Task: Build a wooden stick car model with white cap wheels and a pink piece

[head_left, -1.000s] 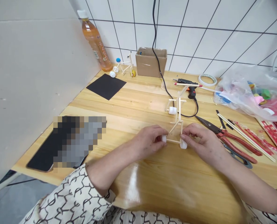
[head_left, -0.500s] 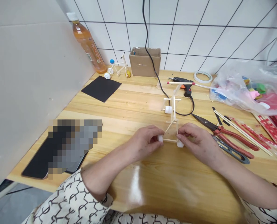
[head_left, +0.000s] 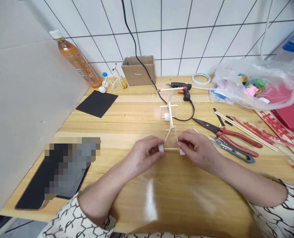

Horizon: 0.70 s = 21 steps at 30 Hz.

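Observation:
A small tricycle model (head_left: 171, 116) made of thin wooden sticks stands in front of me, its crossbar (head_left: 172, 89) tipped with red at the far end. A white front wheel (head_left: 167, 116) sits on its far part. My left hand (head_left: 145, 154) pinches the left rear wheel (head_left: 161, 147), a white cap-like disc at the end of the axle stick (head_left: 171, 148). On the other end, my right hand (head_left: 197, 147) closes its thumb and fingers around the right rear wheel (head_left: 182, 151), partly hiding it.
Right of my hands lie pliers (head_left: 226, 134), thread snips (head_left: 233, 149) and wooden sticks (head_left: 246, 130). Behind are a glue gun (head_left: 184, 87), a tape roll (head_left: 201, 78), a plastic bag (head_left: 226, 71), a cardboard box (head_left: 139, 74), another stick tricycle (head_left: 112, 79), black paper (head_left: 97, 103) and a bottle (head_left: 78, 61).
The whole view has shifted, so the scene sits further left. Both hands keep their hold on the rear wheels, with little visible change in the model.

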Motion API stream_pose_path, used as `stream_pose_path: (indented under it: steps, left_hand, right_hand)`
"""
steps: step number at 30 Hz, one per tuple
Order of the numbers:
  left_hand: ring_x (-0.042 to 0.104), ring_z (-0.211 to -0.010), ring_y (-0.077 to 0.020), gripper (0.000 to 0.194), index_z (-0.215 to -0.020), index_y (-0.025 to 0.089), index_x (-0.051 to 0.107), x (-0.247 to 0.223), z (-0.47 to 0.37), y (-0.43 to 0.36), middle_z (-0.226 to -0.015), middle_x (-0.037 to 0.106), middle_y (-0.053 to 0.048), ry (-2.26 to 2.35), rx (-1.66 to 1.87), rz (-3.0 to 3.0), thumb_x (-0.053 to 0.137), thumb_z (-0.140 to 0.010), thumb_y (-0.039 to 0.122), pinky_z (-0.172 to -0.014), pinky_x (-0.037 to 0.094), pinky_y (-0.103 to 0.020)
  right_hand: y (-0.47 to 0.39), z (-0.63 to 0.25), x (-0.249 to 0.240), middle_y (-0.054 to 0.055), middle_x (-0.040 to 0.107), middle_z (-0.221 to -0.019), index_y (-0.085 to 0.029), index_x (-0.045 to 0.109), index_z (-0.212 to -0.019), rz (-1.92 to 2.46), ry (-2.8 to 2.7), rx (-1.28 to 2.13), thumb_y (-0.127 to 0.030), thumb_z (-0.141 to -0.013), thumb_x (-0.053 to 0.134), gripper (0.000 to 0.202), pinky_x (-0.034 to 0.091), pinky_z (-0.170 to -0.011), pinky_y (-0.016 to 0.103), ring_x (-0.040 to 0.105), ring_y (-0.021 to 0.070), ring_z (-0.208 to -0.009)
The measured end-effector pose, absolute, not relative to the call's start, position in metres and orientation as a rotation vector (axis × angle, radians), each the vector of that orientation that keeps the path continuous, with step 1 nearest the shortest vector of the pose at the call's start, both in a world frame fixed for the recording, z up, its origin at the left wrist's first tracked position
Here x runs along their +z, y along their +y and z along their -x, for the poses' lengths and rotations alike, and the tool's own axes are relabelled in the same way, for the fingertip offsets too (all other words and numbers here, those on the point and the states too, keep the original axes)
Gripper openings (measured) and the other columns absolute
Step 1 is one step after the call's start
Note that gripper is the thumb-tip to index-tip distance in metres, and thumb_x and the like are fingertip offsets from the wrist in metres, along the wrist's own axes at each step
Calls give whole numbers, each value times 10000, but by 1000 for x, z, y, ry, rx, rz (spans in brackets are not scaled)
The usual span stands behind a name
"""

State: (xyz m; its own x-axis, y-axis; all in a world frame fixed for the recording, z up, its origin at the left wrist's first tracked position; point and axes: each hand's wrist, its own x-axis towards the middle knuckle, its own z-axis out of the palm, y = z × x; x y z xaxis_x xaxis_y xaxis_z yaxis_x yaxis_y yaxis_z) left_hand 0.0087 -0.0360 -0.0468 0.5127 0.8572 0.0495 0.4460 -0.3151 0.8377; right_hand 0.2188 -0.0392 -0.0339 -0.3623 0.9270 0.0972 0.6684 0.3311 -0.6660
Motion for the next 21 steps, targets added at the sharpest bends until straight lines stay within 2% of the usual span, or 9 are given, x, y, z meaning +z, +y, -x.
stream_pose_path:
  steps: [21]
  left_hand:
    - [562, -715, -106, 246, -1009, 138, 606, -46, -10, -36, -869, 592, -35, 1037, 656, -1977, 572, -766, 126, -660, 471, -227]
  right_hand:
    - [-40, -218, -33, 12, 511, -647, -186, 530, -669, 1389, -2132, 736, -214, -819, 459, 169, 376, -581, 261, 482, 139, -624]
